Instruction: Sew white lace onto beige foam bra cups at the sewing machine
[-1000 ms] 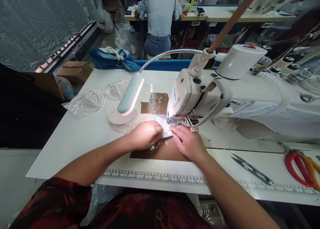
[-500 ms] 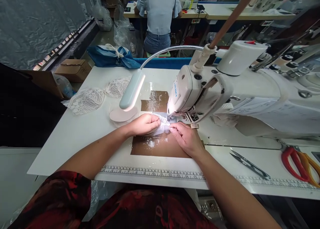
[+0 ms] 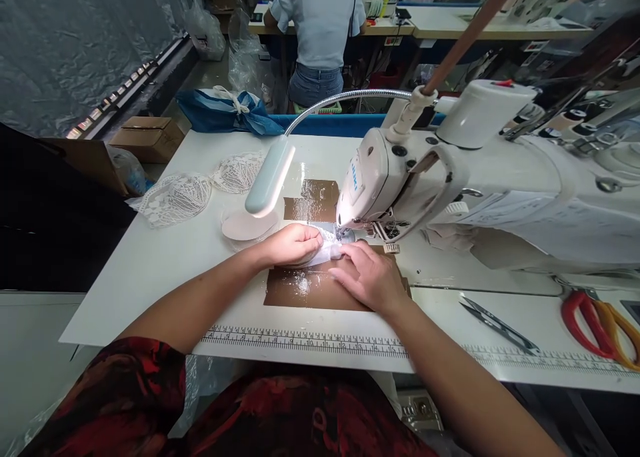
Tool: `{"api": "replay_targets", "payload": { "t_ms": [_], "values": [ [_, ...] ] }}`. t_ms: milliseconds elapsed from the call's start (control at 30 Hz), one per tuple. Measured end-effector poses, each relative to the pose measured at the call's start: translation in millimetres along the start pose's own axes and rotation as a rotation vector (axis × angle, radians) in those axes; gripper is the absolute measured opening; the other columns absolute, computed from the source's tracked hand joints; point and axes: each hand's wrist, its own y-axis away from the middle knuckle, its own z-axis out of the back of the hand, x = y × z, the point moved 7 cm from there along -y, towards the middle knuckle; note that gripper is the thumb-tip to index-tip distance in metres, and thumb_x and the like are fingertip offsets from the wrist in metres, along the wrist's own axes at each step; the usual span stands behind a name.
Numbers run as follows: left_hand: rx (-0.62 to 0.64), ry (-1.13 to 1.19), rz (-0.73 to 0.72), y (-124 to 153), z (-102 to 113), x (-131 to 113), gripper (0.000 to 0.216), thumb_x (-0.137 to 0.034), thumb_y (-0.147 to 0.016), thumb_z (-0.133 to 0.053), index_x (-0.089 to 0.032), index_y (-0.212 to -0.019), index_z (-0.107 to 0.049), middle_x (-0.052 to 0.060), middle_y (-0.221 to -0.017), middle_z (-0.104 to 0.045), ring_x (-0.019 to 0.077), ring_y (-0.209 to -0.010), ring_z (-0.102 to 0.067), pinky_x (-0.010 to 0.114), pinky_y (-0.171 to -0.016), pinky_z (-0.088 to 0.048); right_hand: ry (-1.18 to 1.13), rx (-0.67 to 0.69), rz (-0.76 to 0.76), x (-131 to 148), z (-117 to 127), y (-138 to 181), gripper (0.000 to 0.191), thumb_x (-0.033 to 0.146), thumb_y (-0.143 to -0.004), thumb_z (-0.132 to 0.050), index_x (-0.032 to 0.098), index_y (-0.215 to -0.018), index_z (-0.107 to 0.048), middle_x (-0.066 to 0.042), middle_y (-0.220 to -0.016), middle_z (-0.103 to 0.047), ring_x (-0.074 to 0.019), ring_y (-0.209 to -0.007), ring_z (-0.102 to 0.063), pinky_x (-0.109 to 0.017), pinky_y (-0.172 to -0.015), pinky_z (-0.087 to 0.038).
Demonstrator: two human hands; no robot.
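Note:
A small white lace piece (image 3: 327, 247) lies under the needle of the white sewing machine (image 3: 450, 177). My left hand (image 3: 293, 244) rests on its left part, fingers curled and pinching the fabric. My right hand (image 3: 367, 274) lies flat just in front of the presser foot, fingertips pressing the lace's right edge onto the brown taped patch (image 3: 305, 289) of the table.
A gooseneck lamp (image 3: 265, 177) shines over the work. Two lace cups (image 3: 173, 198) lie at the left, thread snips (image 3: 500, 327) and red-handled scissors (image 3: 595, 320) at the right. A ruler strip (image 3: 300, 340) runs along the white table's front edge. A person in a blue shirt (image 3: 320, 24) sits behind.
The lace has bunched up between my hands. My right hand slid slightly back and flattened; my left hand edged toward the needle. The view shifted a little.

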Motion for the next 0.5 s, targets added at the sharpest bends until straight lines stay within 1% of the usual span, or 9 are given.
{"api": "replay_targets", "payload": {
  "t_ms": [67, 100, 167, 200, 267, 367, 400, 433, 500],
  "values": [
    [-0.016, -0.024, 0.006, 0, 0, 1, 0.037, -0.044, -0.086, -0.048, -0.018, -0.062, -0.039, -0.005, -0.055, -0.036, 0.0073, -0.05, -0.031, 0.02, -0.047, -0.026, 0.118, -0.019, 0.054, 12, -2, -1, 0.046, 0.054, -0.087, -0.053, 0.013, -0.106, -0.063, -0.012, -0.098, -0.069, -0.0201, -0.078, -0.063, -0.029, -0.059, -0.044],
    [-0.021, -0.041, 0.003, 0, 0, 1, 0.037, -0.044, -0.086, -0.047, -0.018, -0.062, -0.038, -0.005, -0.055, -0.036, 0.0074, -0.051, -0.031, 0.02, -0.048, -0.026, 0.159, -0.018, 0.067, 16, -4, -2, 0.047, 0.054, -0.088, -0.052, 0.012, -0.107, -0.064, -0.013, -0.097, -0.069, -0.0202, -0.077, -0.063, -0.029, -0.058, -0.043],
    [-0.021, -0.073, -0.008, 1, -2, 0, 0.038, -0.044, -0.086, -0.047, -0.018, -0.061, -0.037, -0.005, -0.056, -0.036, 0.0077, -0.052, -0.032, 0.02, -0.049, -0.027, 0.193, -0.001, 0.071, 21, -8, -6, 0.038, 0.044, -0.093, -0.048, 0.013, -0.104, -0.066, -0.011, -0.092, -0.069, -0.0177, -0.071, -0.061, -0.028, -0.057, -0.042],
    [-0.014, -0.087, -0.014, 1, -3, 0, 0.037, -0.043, -0.087, -0.046, -0.018, -0.061, -0.037, -0.005, -0.055, -0.036, 0.0078, -0.052, -0.032, 0.021, -0.049, -0.027, 0.184, 0.004, 0.064, 21, -9, -8, 0.032, 0.037, -0.094, -0.046, 0.014, -0.101, -0.068, -0.01, -0.09, -0.069, -0.0168, -0.069, -0.06, -0.028, -0.058, -0.042],
    [0.006, -0.13, -0.04, 2, -6, -2, 0.037, -0.042, -0.088, -0.044, -0.018, -0.061, -0.036, -0.005, -0.056, -0.035, 0.0081, -0.052, -0.032, 0.021, -0.051, -0.028, 0.118, -0.012, 0.044, 20, -5, -11, 0.028, 0.025, -0.095, -0.042, 0.017, -0.093, -0.07, -0.008, -0.091, -0.069, -0.0169, -0.073, -0.06, -0.028, -0.063, -0.044],
    [0.027, -0.277, -0.154, 5, -9, -12, 0.038, -0.037, -0.091, -0.041, -0.017, -0.059, -0.036, -0.003, -0.06, -0.036, 0.0093, -0.057, -0.036, 0.023, -0.057, -0.032, -0.05, -0.047, 0.081, 20, 11, -8, 0.027, 0.021, -0.092, -0.043, 0.018, -0.083, -0.068, -0.008, -0.094, -0.069, -0.0203, -0.09, -0.059, -0.033, -0.079, -0.046],
    [0.033, -0.343, -0.201, 6, -10, -16, 0.039, -0.036, -0.092, -0.041, -0.017, -0.058, -0.037, -0.003, -0.061, -0.038, 0.0099, -0.059, -0.038, 0.024, -0.061, -0.034, -0.103, -0.023, 0.115, 22, 15, -4, 0.026, 0.021, -0.092, -0.043, 0.019, -0.08, -0.066, -0.008, -0.093, -0.069, -0.0207, -0.092, -0.059, -0.034, -0.081, -0.046],
    [0.041, -0.407, -0.242, 8, -12, -19, 0.039, -0.034, -0.093, -0.041, -0.016, -0.058, -0.04, -0.002, -0.062, -0.041, 0.0107, -0.061, -0.04, 0.025, -0.065, -0.036, -0.151, 0.029, 0.158, 24, 18, 0, 0.026, 0.021, -0.092, -0.043, 0.019, -0.078, -0.065, -0.007, -0.092, -0.069, -0.0206, -0.093, -0.059, -0.034, -0.081, -0.046],
    [0.049, -0.523, -0.292, 11, -14, -24, 0.034, -0.031, -0.093, -0.042, -0.015, -0.064, -0.052, 0.0, -0.067, -0.05, 0.0133, -0.069, -0.047, 0.027, -0.075, -0.039, -0.227, 0.18, 0.221, 27, 20, 11, 0.024, 0.021, -0.092, -0.045, 0.02, -0.079, -0.065, -0.006, -0.09, -0.07, -0.0194, -0.089, -0.06, -0.032, -0.076, -0.047]
  ]
}}
